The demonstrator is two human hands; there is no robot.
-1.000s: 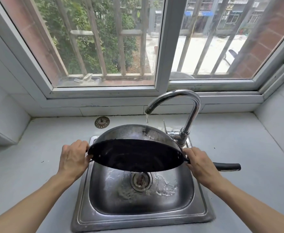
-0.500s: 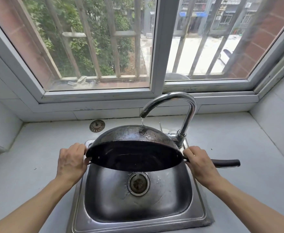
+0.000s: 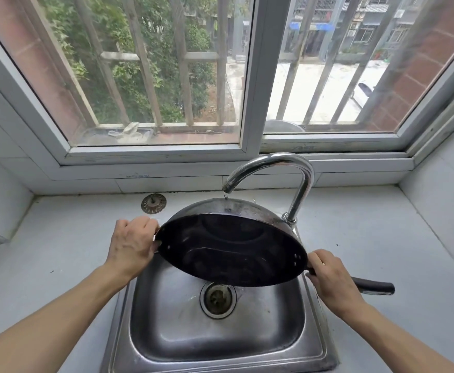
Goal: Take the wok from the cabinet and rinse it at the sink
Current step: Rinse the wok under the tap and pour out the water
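The dark wok (image 3: 231,249) hangs tilted over the steel sink (image 3: 166,332), its black inside facing me and its grey underside up under the tap. My left hand (image 3: 131,244) grips the wok's left rim. My right hand (image 3: 333,284) is curled round the long black handle (image 3: 373,288) near the wok's right edge. The curved chrome faucet (image 3: 298,181) drips a thin stream onto the wok's upper back. Water runs off the lower rim above the drain (image 3: 217,298).
A round metal drain strainer (image 3: 153,203) lies on the pale counter (image 3: 59,251) behind the sink's left side. The barred window with its white frame (image 3: 250,103) stands right behind the faucet. White tiled walls close in at both sides.
The wok has tipped further towards me, its right side dropping lower, so more of its inside shows. The water stream has thinned to a trickle. Both hands kept their hold.
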